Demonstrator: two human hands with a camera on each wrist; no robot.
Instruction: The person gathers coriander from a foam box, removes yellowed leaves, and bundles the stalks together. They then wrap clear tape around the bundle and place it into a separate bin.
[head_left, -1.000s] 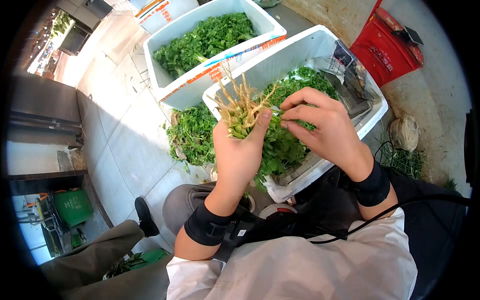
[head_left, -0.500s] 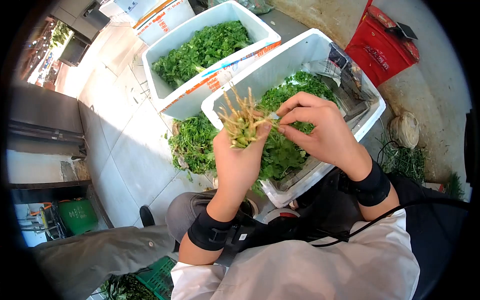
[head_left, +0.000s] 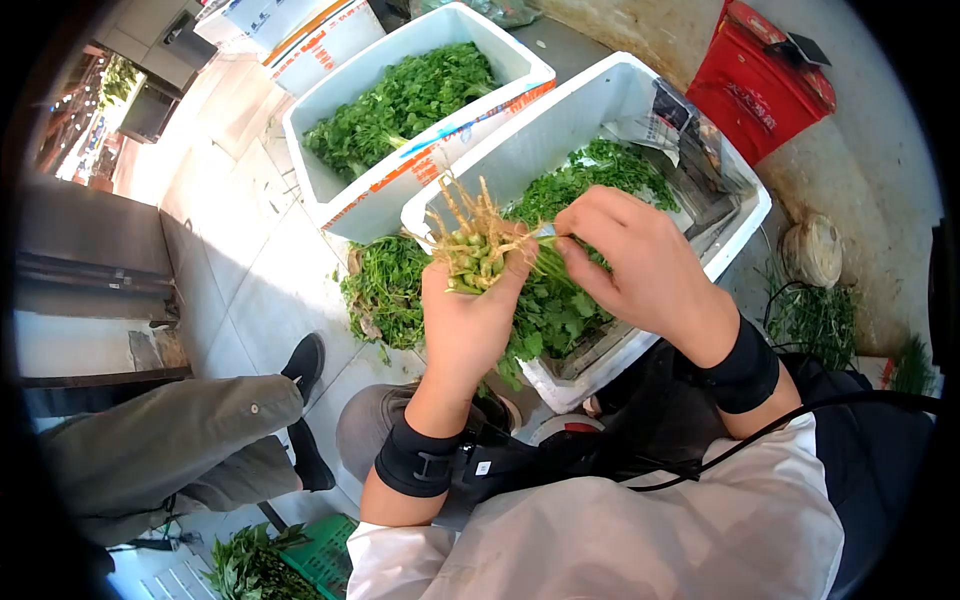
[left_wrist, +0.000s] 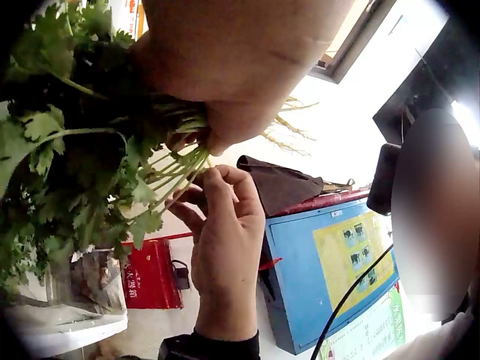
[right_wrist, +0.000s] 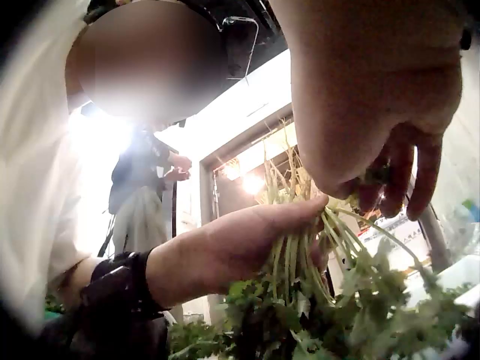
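My left hand (head_left: 462,315) grips a bunch of coriander, its pale roots (head_left: 475,240) pointing up past the thumb and its leaves (head_left: 555,320) hanging below. Right beside the bunch, my right hand (head_left: 645,265) pinches thin green stems between thumb and fingers. In the left wrist view, the right fingertips (left_wrist: 214,174) meet stems that fan out under the left hand. Seen from the right wrist, the left thumb lies across the pale stems (right_wrist: 289,259). The bunch hangs over a white foam box (head_left: 745,220) holding more coriander (head_left: 615,170) and newspaper (head_left: 690,130).
Behind stands another foam box (head_left: 300,150) full of leafy greens (head_left: 410,95). Loose greens (head_left: 385,290) lie on the tiled floor to the left. A red bag (head_left: 755,90) is by the wall. Another person's legs (head_left: 190,440) and a green crate (head_left: 325,555) are at lower left.
My right hand has turned slightly, its fingers now drawn closer around the stems. The left hand keeps its grip. At lower left the other person's legs and shoes have shifted.
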